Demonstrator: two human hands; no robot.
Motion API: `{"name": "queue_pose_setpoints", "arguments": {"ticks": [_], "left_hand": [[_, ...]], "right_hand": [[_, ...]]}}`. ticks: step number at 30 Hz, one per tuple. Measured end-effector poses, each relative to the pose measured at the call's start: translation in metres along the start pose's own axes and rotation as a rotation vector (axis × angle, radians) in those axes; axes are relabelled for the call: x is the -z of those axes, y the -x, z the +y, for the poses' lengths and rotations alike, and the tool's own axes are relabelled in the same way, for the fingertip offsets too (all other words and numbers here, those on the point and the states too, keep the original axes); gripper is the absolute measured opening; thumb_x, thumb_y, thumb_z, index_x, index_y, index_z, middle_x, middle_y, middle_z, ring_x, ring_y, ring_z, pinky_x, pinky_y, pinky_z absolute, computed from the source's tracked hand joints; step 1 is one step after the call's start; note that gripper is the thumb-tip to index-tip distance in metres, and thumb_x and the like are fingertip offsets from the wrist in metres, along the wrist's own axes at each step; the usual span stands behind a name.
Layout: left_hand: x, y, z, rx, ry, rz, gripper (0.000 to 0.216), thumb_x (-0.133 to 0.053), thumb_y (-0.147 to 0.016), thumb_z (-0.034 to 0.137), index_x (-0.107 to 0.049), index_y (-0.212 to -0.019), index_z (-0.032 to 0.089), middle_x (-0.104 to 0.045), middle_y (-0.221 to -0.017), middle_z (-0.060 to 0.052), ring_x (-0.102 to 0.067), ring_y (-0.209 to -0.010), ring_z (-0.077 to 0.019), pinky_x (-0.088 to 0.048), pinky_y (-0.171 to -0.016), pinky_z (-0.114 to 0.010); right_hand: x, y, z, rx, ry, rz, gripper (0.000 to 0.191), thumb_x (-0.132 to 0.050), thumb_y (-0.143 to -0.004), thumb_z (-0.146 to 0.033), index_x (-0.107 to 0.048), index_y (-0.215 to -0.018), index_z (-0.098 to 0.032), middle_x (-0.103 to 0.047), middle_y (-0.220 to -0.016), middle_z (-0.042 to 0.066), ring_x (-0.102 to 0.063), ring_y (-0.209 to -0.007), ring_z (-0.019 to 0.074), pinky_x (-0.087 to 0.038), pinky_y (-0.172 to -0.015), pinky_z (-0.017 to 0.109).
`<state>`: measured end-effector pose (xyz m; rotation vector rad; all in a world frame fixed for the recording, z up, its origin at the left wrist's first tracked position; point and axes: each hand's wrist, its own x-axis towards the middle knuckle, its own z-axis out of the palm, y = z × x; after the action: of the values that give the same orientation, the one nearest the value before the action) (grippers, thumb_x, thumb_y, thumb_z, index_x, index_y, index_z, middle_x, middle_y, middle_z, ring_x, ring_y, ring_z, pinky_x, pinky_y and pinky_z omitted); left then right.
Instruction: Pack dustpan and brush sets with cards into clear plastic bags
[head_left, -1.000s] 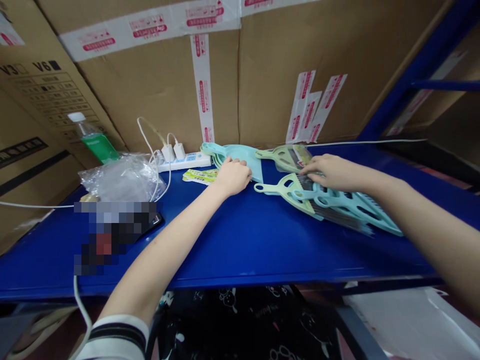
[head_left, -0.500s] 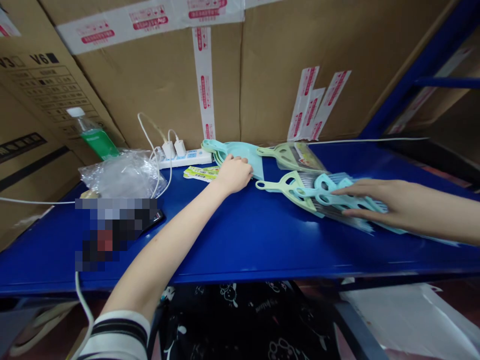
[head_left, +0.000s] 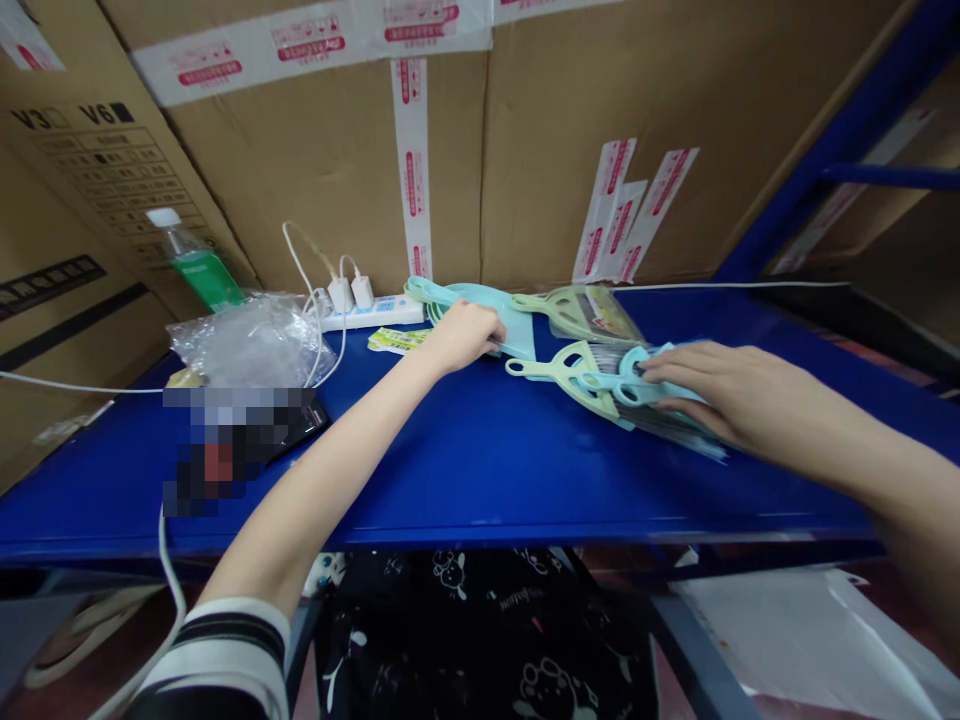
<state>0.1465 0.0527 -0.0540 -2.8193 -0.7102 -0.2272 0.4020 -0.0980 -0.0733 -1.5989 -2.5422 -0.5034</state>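
Note:
My left hand (head_left: 461,335) rests with curled fingers on the near edge of a stack of light blue dustpans (head_left: 480,297) at the back of the blue shelf (head_left: 480,470). My right hand (head_left: 712,395) lies flat, fingers stretched, on a pile of small teal and green brushes (head_left: 577,368) in clear wrapping; the fingertips touch a teal handle (head_left: 619,382). A wrapped green dustpan set (head_left: 581,312) lies just behind that pile, between the two hands.
Taped cardboard boxes (head_left: 337,180) wall off the back. At the left are a power strip (head_left: 375,316) with chargers and white cables, a green bottle (head_left: 196,268), a crumpled clear bag (head_left: 247,345) and a blurred dark item (head_left: 232,445). A blue upright (head_left: 825,140) rises at right.
My right hand slid right along the brush pile, then came back left to its handle end, gathering the brushes closer. My left hand shifted slightly further onto the blue dustpans.

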Motion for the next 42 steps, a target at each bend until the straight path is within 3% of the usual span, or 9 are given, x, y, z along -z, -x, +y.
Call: {"name": "queue_pose_setpoints", "arguments": {"ticks": [5, 10, 16, 20, 24, 35, 42], "left_hand": [[0.002, 0.009, 0.008, -0.033, -0.045, 0.048, 0.016, -0.057, -0.089, 0.012, -0.073, -0.089, 0.013, -0.068, -0.084, -0.007, -0.063, -0.079, -0.0186, -0.042, -0.064, -0.028], [-0.003, 0.033, 0.006, -0.048, -0.097, 0.165, 0.024, -0.049, -0.094, 0.015, -0.072, -0.085, 0.014, -0.064, -0.079, -0.006, -0.058, -0.074, -0.0177, -0.038, -0.059, -0.028], [0.002, 0.078, 0.001, -0.235, -0.169, 0.299, 0.031, -0.041, -0.097, 0.015, -0.071, -0.089, 0.016, -0.062, -0.077, -0.005, -0.053, -0.069, -0.0160, -0.039, -0.060, -0.028], [0.011, 0.109, 0.013, -0.286, -0.147, 0.236, 0.030, -0.040, -0.096, 0.011, -0.069, -0.091, 0.014, -0.062, -0.078, -0.005, -0.052, -0.068, -0.0152, -0.041, -0.062, -0.027], [0.011, 0.131, 0.027, -0.281, -0.020, 0.168, 0.034, -0.036, -0.099, 0.014, -0.069, -0.090, 0.016, -0.058, -0.074, -0.003, -0.050, -0.065, -0.0140, -0.043, -0.060, -0.025], [0.001, 0.138, 0.039, -0.313, 0.378, 0.100, 0.028, -0.042, -0.099, 0.020, -0.069, -0.100, 0.014, -0.061, -0.079, -0.005, -0.053, -0.073, -0.0149, -0.046, -0.068, -0.025], [-0.002, 0.138, 0.043, -0.300, 0.557, 0.191, 0.019, -0.057, -0.094, 0.027, -0.071, -0.105, 0.021, -0.072, -0.086, -0.005, -0.057, -0.084, -0.0177, -0.050, -0.080, -0.032]], "right_hand": [[-0.001, -0.017, -0.016, 0.059, 0.099, 0.123, 0.027, -0.037, -0.090, -0.012, -0.064, -0.091, -0.017, -0.070, -0.101, 0.017, -0.066, -0.096, 0.0279, -0.050, -0.073, 0.037], [-0.003, -0.040, -0.030, 0.128, 0.090, 0.104, 0.025, -0.037, -0.090, -0.011, -0.061, -0.087, -0.016, -0.067, -0.087, 0.013, -0.065, -0.081, 0.0254, -0.048, -0.074, 0.035], [-0.008, -0.068, -0.048, 0.103, 0.093, 0.055, 0.023, -0.038, -0.091, -0.016, -0.061, -0.090, -0.015, -0.063, -0.087, 0.013, -0.060, -0.076, 0.0248, -0.044, -0.070, 0.034], [-0.006, -0.079, -0.057, 0.057, 0.062, -0.028, 0.025, -0.037, -0.091, -0.014, -0.062, -0.094, -0.014, -0.063, -0.089, 0.013, -0.058, -0.079, 0.0247, -0.042, -0.071, 0.034], [0.000, -0.090, -0.067, 0.066, 0.045, -0.016, 0.029, -0.037, -0.090, -0.010, -0.064, -0.098, -0.013, -0.064, -0.096, 0.015, -0.058, -0.086, 0.0261, -0.041, -0.074, 0.035], [0.013, -0.129, -0.103, 0.297, -0.120, -0.065, 0.020, -0.052, -0.091, -0.018, -0.069, -0.097, -0.010, -0.066, -0.098, 0.015, -0.058, -0.094, 0.0271, -0.041, -0.082, 0.038], [0.000, -0.129, -0.132, 0.298, -0.370, -0.042, 0.018, -0.056, -0.089, -0.019, -0.070, -0.097, -0.012, -0.066, -0.097, 0.012, -0.058, -0.090, 0.0235, -0.043, -0.078, 0.035]]}}
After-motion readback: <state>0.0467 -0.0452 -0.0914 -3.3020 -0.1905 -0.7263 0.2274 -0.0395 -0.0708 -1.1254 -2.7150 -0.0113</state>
